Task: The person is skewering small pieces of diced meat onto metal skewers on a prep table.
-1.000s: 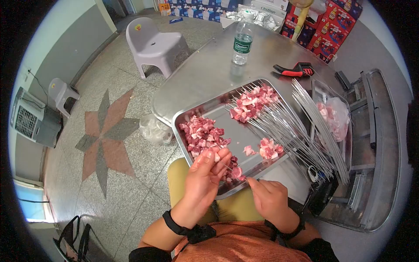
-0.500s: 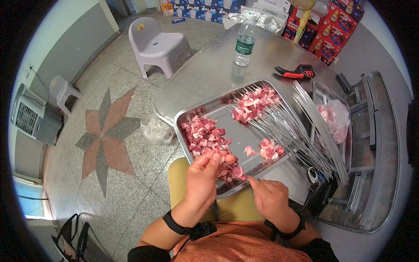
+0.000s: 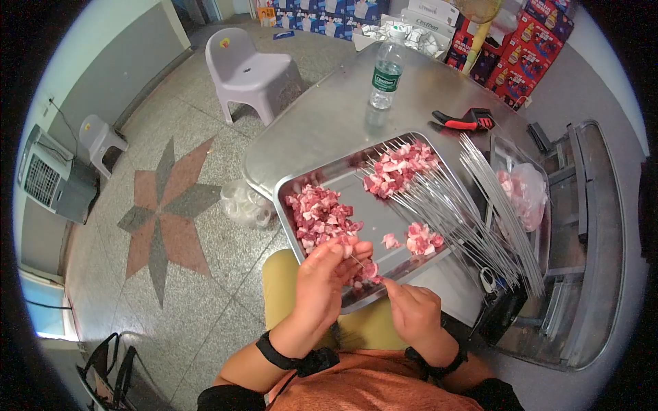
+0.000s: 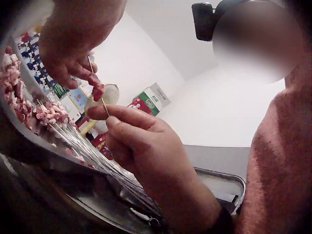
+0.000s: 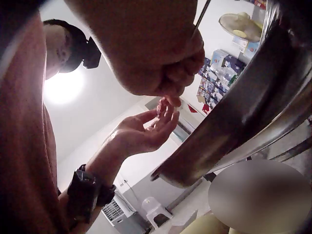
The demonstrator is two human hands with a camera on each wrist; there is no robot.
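Observation:
Over the near edge of the metal tray (image 3: 384, 299), my left hand (image 3: 317, 277) pinches a small piece of raw meat (image 3: 346, 249) between thumb and fingers, at the tip end of a thin metal skewer (image 3: 356, 259). Lower on that skewer sit threaded meat pieces (image 3: 370, 270). My right hand (image 3: 415, 312) grips the skewer just below them, thumb against forefinger, as the left wrist view also shows. Beside my left hand, a pile of cut meat (image 3: 321, 216) fills the tray's left side.
Finished meat skewers (image 3: 401, 170) lie across the tray's far right, near a small heap of fatty pieces (image 3: 423, 240). Bare skewers (image 3: 504, 212) lie to the right, beside a bag of meat (image 3: 526, 195). A water bottle (image 3: 386, 75) and a black-and-red tool (image 3: 466, 120) stand farther back.
My left fingers closed in around the meat piece at the skewer's tip, then loosened and extended somewhat. My right hand has kept its grip on the skewer, almost in place.

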